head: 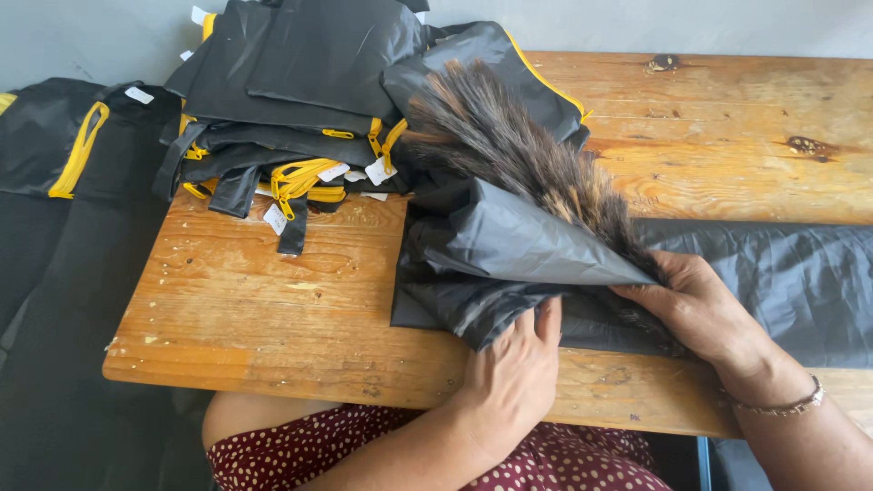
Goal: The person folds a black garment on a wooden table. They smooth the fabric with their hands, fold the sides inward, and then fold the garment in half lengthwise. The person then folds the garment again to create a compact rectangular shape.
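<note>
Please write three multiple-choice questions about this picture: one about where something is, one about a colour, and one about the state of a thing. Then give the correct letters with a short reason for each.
1. Where does the pile of black bags lie?
A. At the far left part of the wooden table
B. On the person's lap
C. Under the table

2. What colour are the zippers on the piled bags?
A. Red
B. Yellow
C. White

3. How is the brown hair bundle in relation to the black plastic sheet?
A. Fully covered
B. Lying apart from it
C. Partly covered, with the far end showing

Answers:
1 A, the pile sits on the table's far left corner.
2 B, yellow trim shows along the bag edges.
3 C, the left hand and right hand grip the sheet folded over the near end only.
</note>
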